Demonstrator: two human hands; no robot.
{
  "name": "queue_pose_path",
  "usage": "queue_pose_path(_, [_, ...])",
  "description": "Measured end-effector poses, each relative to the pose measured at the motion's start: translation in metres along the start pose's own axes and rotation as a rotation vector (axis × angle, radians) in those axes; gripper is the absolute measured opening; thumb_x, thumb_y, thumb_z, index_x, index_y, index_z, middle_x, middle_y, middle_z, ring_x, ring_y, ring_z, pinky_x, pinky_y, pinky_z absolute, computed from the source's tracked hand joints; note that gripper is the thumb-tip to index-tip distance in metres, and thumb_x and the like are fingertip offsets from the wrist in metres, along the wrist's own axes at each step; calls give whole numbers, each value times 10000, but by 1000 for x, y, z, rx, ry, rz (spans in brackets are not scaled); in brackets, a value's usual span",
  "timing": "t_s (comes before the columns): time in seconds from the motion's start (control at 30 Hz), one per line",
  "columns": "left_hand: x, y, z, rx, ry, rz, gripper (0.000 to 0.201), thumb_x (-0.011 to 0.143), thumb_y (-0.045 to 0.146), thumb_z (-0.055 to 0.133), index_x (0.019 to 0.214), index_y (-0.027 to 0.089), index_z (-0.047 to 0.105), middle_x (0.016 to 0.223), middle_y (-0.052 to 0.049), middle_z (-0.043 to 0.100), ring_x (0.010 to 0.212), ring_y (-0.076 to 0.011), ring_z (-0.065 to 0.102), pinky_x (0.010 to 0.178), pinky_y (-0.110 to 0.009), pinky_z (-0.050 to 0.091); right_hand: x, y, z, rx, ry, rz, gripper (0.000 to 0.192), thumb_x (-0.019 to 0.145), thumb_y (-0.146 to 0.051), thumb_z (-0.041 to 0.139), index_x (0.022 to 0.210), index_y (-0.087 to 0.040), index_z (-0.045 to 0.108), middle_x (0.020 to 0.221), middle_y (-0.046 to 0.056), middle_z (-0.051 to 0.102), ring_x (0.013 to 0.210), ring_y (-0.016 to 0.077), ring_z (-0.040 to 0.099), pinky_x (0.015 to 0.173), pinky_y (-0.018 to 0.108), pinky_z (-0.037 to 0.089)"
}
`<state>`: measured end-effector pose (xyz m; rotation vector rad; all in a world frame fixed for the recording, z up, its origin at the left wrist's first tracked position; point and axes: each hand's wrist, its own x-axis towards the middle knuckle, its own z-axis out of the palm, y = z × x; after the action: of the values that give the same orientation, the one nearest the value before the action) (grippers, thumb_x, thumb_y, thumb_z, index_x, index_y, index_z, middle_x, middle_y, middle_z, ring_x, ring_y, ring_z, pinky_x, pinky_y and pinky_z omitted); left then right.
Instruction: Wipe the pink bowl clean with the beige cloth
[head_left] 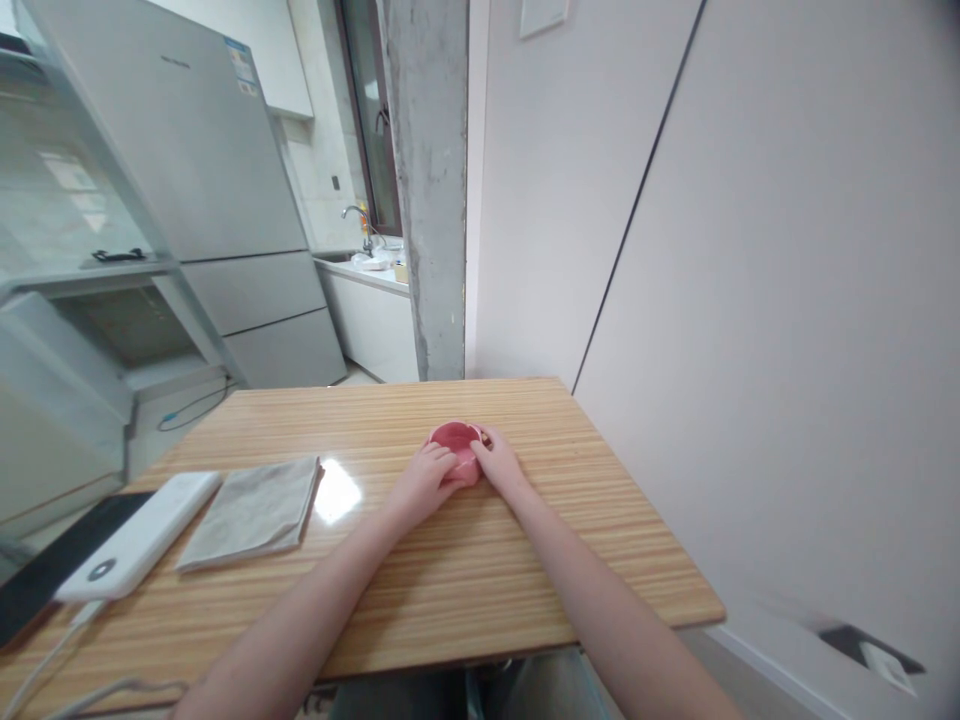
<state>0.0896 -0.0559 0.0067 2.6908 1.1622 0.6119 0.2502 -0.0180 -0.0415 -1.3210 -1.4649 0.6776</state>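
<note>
A small pink open-topped container, with a darker red inside, is near the far middle of the wooden table. Its exact kind I cannot make out. From the left side, my left hand closes on it, fingers at the rim and over the opening. On the opposite side, my right hand grips its right edge, thumb towards the inside and fingers behind the wall. Both hands partly cover the container.
On the table, a folded grey cloth lies left of my arms. Beyond it are a white power bank with a cable and a flat black object. A pale wall rises at right; a fridge stands at back left.
</note>
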Motion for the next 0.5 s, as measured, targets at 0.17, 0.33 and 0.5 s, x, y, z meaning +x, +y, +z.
queue_pose_path(0.17, [-9, -10, -9, -101, 72, -11, 217, 830, 318, 537, 1004, 194, 574, 1089, -76, 599, 1050, -193, 528, 951, -340, 413, -1, 1, 0, -5, 3, 4, 340, 721, -165, 476, 1031, -200, 612, 1062, 54, 633, 1011, 172, 551, 957, 341, 406])
queue_pose_path(0.33, [-74, -70, -63, 63, 317, -535, 370, 834, 133, 307, 1128, 171, 531, 1095, -86, 610, 953, -186, 602, 851, -315, 473, -1, 3, 0, -7, -14, 18, 331, 730, -202, 484, 1036, -181, 611, 1039, 68, 631, 975, 178, 552, 917, 327, 420])
queue_pose_path(0.5, [-155, -114, -100, 590, 74, -978, 349, 851, 246, 342, 1126, 139, 528, 1112, -151, 595, 949, -284, 596, 789, -381, 466, 1, 4, 1, -20, -10, 22, 315, 734, -195, 470, 1011, -200, 619, 1032, 56, 628, 965, 171, 545, 907, 324, 417])
